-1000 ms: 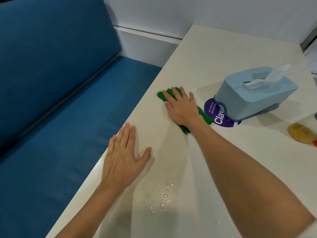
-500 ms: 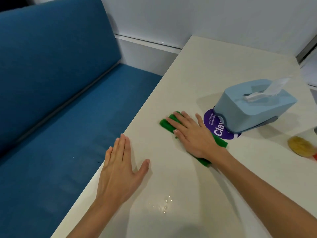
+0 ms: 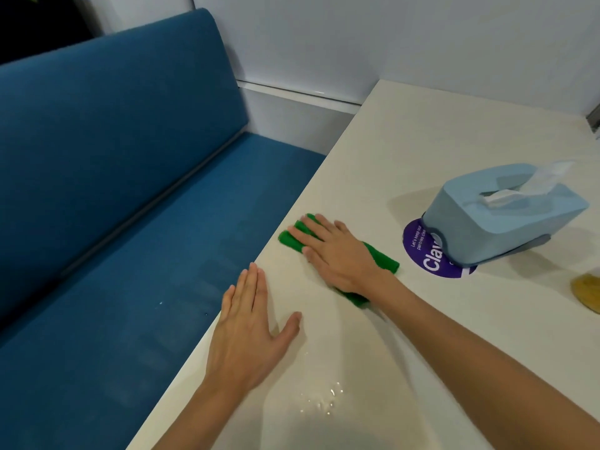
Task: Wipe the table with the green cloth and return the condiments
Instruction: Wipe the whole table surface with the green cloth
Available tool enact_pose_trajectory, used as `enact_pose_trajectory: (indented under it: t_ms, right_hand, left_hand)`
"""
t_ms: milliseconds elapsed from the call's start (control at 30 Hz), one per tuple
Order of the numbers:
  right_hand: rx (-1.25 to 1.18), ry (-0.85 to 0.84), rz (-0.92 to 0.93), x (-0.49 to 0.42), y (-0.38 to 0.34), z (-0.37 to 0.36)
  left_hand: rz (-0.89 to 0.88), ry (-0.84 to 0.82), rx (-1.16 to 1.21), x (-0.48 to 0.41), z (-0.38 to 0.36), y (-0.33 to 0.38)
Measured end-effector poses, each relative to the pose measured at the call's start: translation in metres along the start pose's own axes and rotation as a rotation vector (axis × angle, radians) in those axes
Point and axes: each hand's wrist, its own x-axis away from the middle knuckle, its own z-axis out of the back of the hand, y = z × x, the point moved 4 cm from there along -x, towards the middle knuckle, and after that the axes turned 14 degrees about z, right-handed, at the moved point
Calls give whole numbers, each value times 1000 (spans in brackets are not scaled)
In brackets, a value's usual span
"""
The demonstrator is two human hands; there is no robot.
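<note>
Premises appear to be a shared office pantry or canteen booth; a blue upholstered bench seat (image 3: 136, 241) runs along a pale table (image 3: 422, 131) against plain white wall panels (image 3: 389, 37); a round purple sticker (image 3: 428, 254) on the tabletop reads "Let's keep our pantries clean"; a light blue tissue dispenser (image 3: 500, 219) stands on it.

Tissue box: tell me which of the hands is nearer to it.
Right. The right hand lies flat on the green cloth, just left of the tissue box. The left hand rests flat on the table edge, farther away.
</note>
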Motion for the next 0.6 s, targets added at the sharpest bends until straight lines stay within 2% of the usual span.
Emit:
enact_pose_trajectory:
  t_ms: [67, 133, 267, 367, 433, 600]
  right_hand:
    - [-6, -33, 122, 32, -4, 0]
    - [-4, -58, 110, 54, 14, 5]
    - [26, 26, -226, 38, 58, 11]
    - [34, 68, -435, 8, 47, 5]
    - [10, 69, -394, -4, 19, -1]
    - [-32, 3, -69, 49, -53, -8]
  left_hand:
    - [-1, 2, 1, 0, 0, -1]
    - [-4, 2, 5, 1, -1, 1]
    - [5, 7, 0, 1, -1, 3]
    - [11, 8, 8, -1, -2, 3]
    - [17, 7, 38, -3, -1, 3]
    - [2, -22, 107, -3, 1, -1]
